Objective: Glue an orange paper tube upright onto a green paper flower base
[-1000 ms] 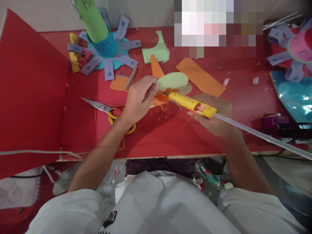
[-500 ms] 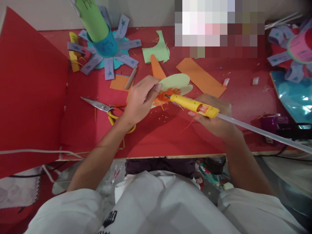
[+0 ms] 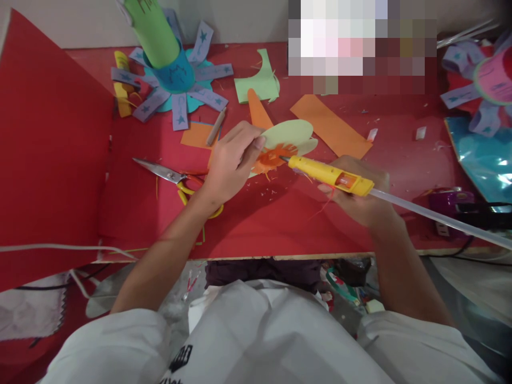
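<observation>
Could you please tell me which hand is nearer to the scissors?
Left. The left hand is just right of the scissors, its wrist partly hiding them; the right hand, gripping the yellow glue gun, is much farther right.

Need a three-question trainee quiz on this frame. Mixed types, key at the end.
1. Which hand holds the glue gun?
2. True or false: the scissors lie on the table.
3. What colour is the fringed paper at the gun's tip?
A) purple
B) orange
C) blue

Key: 1. The right hand. 2. True. 3. B.
</observation>
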A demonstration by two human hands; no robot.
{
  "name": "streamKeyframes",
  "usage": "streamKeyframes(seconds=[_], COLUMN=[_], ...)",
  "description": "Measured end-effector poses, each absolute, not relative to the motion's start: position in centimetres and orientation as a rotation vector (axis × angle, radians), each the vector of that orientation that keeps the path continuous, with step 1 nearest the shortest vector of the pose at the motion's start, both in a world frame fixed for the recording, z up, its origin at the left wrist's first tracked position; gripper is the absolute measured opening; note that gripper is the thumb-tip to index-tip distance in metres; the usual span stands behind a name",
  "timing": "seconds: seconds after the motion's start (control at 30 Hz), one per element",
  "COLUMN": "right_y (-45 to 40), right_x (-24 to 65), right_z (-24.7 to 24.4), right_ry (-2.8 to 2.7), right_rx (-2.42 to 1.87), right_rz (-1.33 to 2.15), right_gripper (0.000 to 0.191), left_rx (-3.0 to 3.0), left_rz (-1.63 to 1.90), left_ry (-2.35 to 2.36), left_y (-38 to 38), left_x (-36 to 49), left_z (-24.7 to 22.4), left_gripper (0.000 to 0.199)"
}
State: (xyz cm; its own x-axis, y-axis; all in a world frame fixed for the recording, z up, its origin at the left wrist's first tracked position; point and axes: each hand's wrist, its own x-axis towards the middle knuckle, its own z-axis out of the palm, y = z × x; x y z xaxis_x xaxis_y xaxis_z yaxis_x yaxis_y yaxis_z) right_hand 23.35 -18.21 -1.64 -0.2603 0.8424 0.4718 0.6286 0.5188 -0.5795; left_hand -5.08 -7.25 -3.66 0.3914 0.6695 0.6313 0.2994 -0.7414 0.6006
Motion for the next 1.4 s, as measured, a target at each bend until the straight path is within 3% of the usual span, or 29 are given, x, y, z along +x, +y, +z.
streamKeyframes(seconds=[0.33, 0.73, 0.93, 1.23, 1.4], right_y=[-17.3, -16.9, -16.8, -16.9, -16.9], right_x=[22.7, 22.5, 22.2, 22.6, 22.4], right_z=[-2.1, -2.0, -1.7, -1.8, -1.7], right_ry=[-2.060, -2.065, -2.017, -2.015, -2.028], right_rx=[-1.188, -1.160, -1.183, -1.247, -1.195], right_rz=[0.302, 0.218, 0.288, 0.239, 0.266], right_gripper=[0.028, 0.019, 0.024, 0.030, 0.020], left_rx=[2.252, 2.226, 2.207, 2.175, 2.239], left_rz=[1.324, 1.308, 1.260, 1.271, 1.317], left_ry=[0.848, 0.820, 0.780, 0.815, 0.742], left_y=[-7.6, -7.6, -7.0, -7.8, -7.4], left_x=[-5.1, -4.9, -5.2, -5.0, -4.9], left_z=[-3.6, -3.4, -4.3, -3.4, -3.7], left_gripper=[0.040, 0.040, 0.052, 0.045, 0.044])
